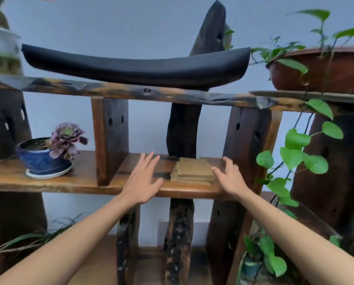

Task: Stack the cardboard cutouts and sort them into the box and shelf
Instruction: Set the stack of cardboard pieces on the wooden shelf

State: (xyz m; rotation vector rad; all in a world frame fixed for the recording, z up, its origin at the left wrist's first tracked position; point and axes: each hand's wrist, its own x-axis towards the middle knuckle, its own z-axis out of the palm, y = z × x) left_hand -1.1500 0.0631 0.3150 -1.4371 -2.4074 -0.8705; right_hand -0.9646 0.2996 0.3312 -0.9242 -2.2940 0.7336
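The stack of cardboard cutouts (192,171) lies flat on the shelf (85,182), between two uprights that keep it tucked in. The left hand (143,179) hovers beside it, grip released; the right hand (229,177) touches its edge, fingers spread, probably squaring it.

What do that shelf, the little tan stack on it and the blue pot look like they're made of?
Shelf: wood, apparently varnished, with visible grain, knots and a glossy sheen. Tan stack: probably cardboard, matte, with layered edges. Blue pot: likely glazed ceramic, shiny, on a white saucer.
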